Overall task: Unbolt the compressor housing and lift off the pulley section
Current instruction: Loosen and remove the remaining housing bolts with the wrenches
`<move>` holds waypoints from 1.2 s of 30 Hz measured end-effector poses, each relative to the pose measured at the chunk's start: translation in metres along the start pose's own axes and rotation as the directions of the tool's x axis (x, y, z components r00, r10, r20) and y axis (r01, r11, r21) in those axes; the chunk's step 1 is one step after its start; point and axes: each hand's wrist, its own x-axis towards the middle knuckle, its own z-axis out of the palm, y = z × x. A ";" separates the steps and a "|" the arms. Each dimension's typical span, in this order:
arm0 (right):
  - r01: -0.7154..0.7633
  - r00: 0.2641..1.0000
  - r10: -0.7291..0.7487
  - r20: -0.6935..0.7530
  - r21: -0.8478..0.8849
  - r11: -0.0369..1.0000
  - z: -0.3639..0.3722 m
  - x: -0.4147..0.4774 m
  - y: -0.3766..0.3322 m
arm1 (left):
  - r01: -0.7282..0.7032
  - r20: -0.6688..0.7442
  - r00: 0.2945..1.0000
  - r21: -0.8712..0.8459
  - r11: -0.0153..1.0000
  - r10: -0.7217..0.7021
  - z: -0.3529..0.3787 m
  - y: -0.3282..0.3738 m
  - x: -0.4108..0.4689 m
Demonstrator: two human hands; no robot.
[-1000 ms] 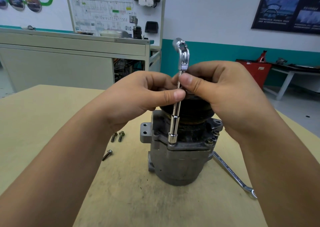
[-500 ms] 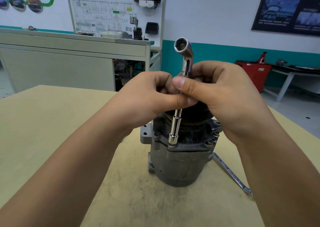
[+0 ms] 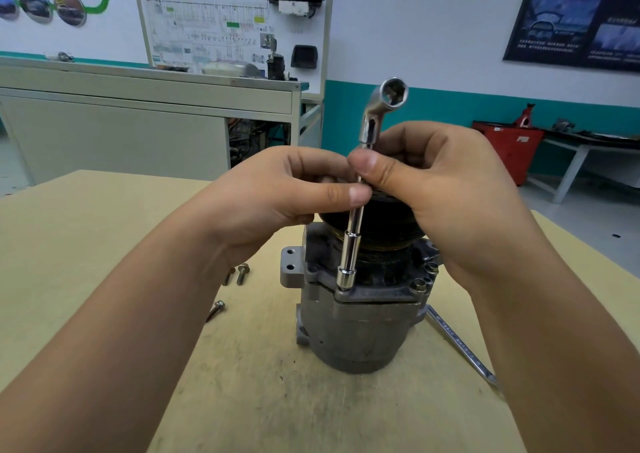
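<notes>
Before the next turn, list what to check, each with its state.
1. Wrench seated down on the flange: ok.
2. Left hand and right hand both pinch the wrench shaft: ok.
3. Compressor upright on the table: ok.
4. Three bolts lie left of the compressor, apart from it: ok.
5. Spanner lies on the table right of the compressor, away from the hands: ok.
6. Wrench turning freely: cannot tell.
</notes>
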 end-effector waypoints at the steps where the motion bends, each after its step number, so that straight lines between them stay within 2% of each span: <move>1: 0.000 1.000 0.000 0.001 -0.001 1.000 0.000 0.000 0.000 | 0.001 0.005 1.000 0.002 1.000 -0.001 -0.001 0.000 0.000; 4: 0.005 1.000 -0.005 0.011 -0.009 1.000 -0.001 0.000 0.000 | -0.007 0.028 1.000 -0.003 1.000 0.007 -0.002 -0.001 -0.001; 11: 0.007 0.998 -0.008 0.057 0.011 1.000 -0.001 0.000 -0.001 | -0.003 -0.030 1.000 0.011 1.000 0.003 0.001 -0.001 0.000; 23: 0.018 1.000 -0.019 0.016 0.039 0.999 0.001 -0.001 0.001 | -0.040 -0.078 0.996 0.027 0.999 0.042 0.007 -0.003 0.003; 33: 0.035 0.999 -0.035 0.042 -0.004 0.999 -0.002 0.000 0.001 | -0.019 0.036 0.999 0.014 1.000 0.019 -0.003 -0.002 0.000; 36: 0.043 0.997 -0.043 0.070 -0.002 0.999 -0.002 0.000 0.000 | -0.004 0.021 1.000 0.030 1.000 0.004 -0.004 -0.003 -0.001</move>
